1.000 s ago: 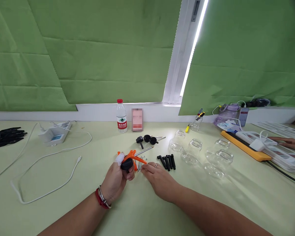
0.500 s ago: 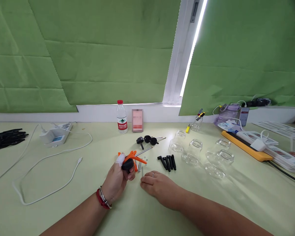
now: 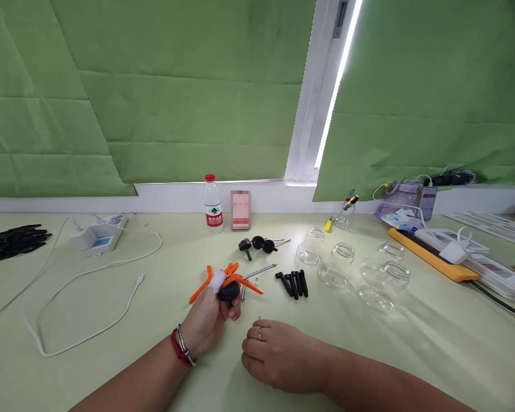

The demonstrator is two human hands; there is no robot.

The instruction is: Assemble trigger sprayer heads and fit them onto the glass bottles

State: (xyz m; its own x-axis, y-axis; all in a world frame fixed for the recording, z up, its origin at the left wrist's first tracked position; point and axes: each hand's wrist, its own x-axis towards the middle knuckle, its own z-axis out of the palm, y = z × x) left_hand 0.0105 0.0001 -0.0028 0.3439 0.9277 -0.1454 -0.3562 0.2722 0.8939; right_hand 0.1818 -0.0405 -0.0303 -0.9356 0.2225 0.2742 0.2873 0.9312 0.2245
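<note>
My left hand [image 3: 208,317], a white wrap on one finger, is closed round a black round cap [image 3: 229,290] with a short black stem beneath it. Slim orange arms [image 3: 246,282] fan out around that cap; whether all belong to one piece I cannot tell. A thin metal rod [image 3: 260,271] points away to the right from behind them. My right hand [image 3: 278,355] is curled shut just above the table, with the tip of a small metal pin [image 3: 260,318] showing past the fingers. More metal pins [image 3: 244,292] lie partly hidden by my left hand, beside tiny nuts [image 3: 256,278].
Black caps with rods [image 3: 264,244] and several black handles [image 3: 294,284] lie beyond my hands. Upturned glass jars [image 3: 335,266] stand to the right, near a yellow-edged power strip [image 3: 429,256]. A water bottle [image 3: 213,206] stands at the back; a white cable [image 3: 129,303] loops at left.
My right hand has drawn back toward me, lifting a metal pin from the table. My left hand has shifted slightly right and turned, and the orange arms with it.
</note>
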